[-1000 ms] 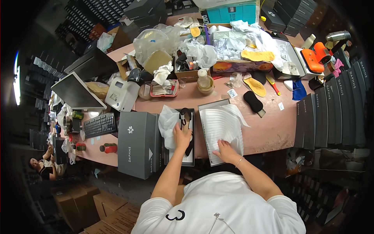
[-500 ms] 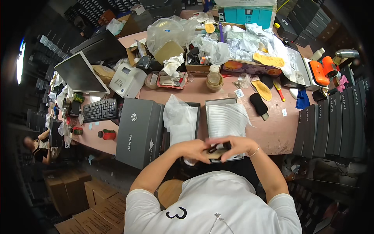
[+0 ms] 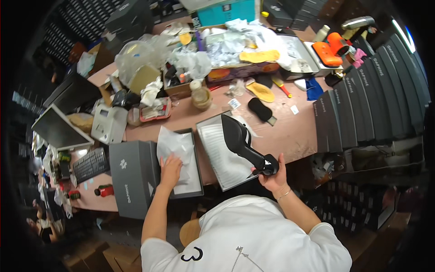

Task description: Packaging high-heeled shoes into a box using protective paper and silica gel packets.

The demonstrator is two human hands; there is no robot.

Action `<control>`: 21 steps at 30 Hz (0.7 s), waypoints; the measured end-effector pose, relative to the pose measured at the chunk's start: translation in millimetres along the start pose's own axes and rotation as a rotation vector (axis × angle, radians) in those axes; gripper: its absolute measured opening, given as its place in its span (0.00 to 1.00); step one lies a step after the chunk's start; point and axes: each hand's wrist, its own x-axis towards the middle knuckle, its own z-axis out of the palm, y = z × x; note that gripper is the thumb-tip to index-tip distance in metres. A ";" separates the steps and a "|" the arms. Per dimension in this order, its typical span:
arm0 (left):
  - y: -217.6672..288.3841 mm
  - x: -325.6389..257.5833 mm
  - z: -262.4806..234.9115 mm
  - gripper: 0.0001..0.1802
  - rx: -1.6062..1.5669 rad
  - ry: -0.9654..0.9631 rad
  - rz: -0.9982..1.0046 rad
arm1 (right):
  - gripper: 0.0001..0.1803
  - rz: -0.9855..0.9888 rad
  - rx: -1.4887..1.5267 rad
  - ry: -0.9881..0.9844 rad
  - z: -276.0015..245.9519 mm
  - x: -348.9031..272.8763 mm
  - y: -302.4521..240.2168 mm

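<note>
My right hand (image 3: pixel 275 177) grips a black high-heeled shoe (image 3: pixel 235 137) at its heel end, with the pointed toe tilted up and away. Beneath the shoe lies an open shoebox (image 3: pixel 213 147) lined with white ribbed wrapping. On white tissue paper (image 3: pixel 174 144) rests my left hand (image 3: pixel 170 171), its fingers apart; what lies under the paper cannot be seen. That paper covers part of a second open box (image 3: pixel 196 174), dark-rimmed and pale inside.
Left of the boxes stands a closed grey shoebox (image 3: pixel 131 172). A row of dark shoeboxes (image 3: pixel 358 111) lines the right side. A black brush (image 3: pixel 260 110), yellow insoles (image 3: pixel 259 90) and a paper-filled carton (image 3: pixel 244 71) occupy the table's far side.
My hands, close together before, have moved apart. The left now lies on the tissue paper, while the right has raised the black shoe into clear sight. The whole view has turned rightward.
</note>
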 end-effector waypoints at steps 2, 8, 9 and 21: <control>26.7 29.5 -48.6 0.05 -0.513 0.060 -0.229 | 0.39 -0.024 0.111 -0.103 5.8 -2.5 -2.8; -28.1 102.5 -87.6 0.11 -0.862 -0.026 -0.265 | 0.43 -0.169 0.198 -0.013 33.4 1.0 2.6; -49.8 110.1 -69.5 0.12 -0.835 0.030 -0.339 | 0.42 -0.194 0.213 -0.021 34.4 2.8 4.1; 142.5 -7.2 -14.3 0.48 -0.276 0.194 -0.167 | 0.35 -0.234 0.286 0.046 26.7 14.2 4.8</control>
